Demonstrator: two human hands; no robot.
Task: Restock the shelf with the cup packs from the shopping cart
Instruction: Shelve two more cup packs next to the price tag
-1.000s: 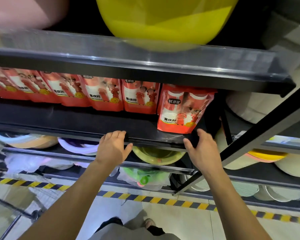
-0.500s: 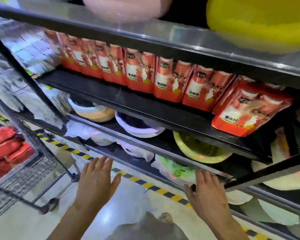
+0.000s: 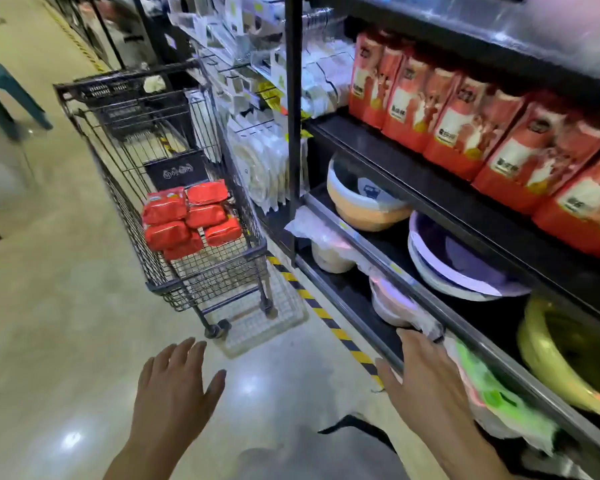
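Several red cup packs (image 3: 187, 218) lie stacked in the black wire shopping cart (image 3: 125, 109) ahead on the left. More red and white cup packs (image 3: 465, 126) stand in a row on the black shelf (image 3: 413, 181) at upper right. My left hand (image 3: 175, 386) hangs over the floor with fingers spread, holding nothing. My right hand (image 3: 426, 382) is stretched out flat by the edge of a low shelf, also holding nothing. Both hands are well short of the cart.
Plastic basins in orange (image 3: 364, 206), purple (image 3: 461, 268) and yellow (image 3: 568, 358) fill the lower shelves. A black upright post (image 3: 293, 98) stands between cart and shelf. Yellow and black tape (image 3: 326, 317) runs along the floor. A green stool (image 3: 4, 95) stands at far left.
Both hands came off the shelf edge and dropped low. The view swung left from the shelf, bringing the cart and its red packs into sight.
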